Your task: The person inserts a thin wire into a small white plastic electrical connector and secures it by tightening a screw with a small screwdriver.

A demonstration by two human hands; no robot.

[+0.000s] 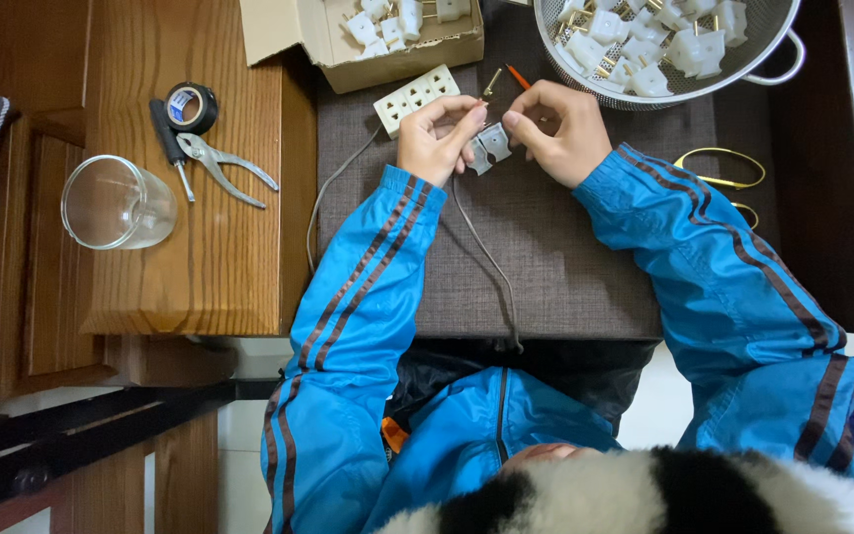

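My left hand (pixel 434 134) and my right hand (pixel 557 129) meet over a grey mat (pixel 565 267), both pinching a small grey opened plug housing (pixel 491 146). A grey cable (pixel 486 252) runs from the housing down toward my body. Just beyond my left hand lies a white multi-outlet socket block (pixel 412 96). An orange-handled screwdriver (pixel 518 76) pokes out beside my right hand's fingers. Both sleeves are blue with dark stripes.
A cardboard box (pixel 378 35) and a metal colander (pixel 664 49) hold several white plug parts. Gold-handled scissors (pixel 724 168) lie at the right. On the wooden table at the left are pliers (pixel 224 166), a black screwdriver (pixel 168 138), a tape roll (pixel 191 106) and a glass cup (pixel 116 203).
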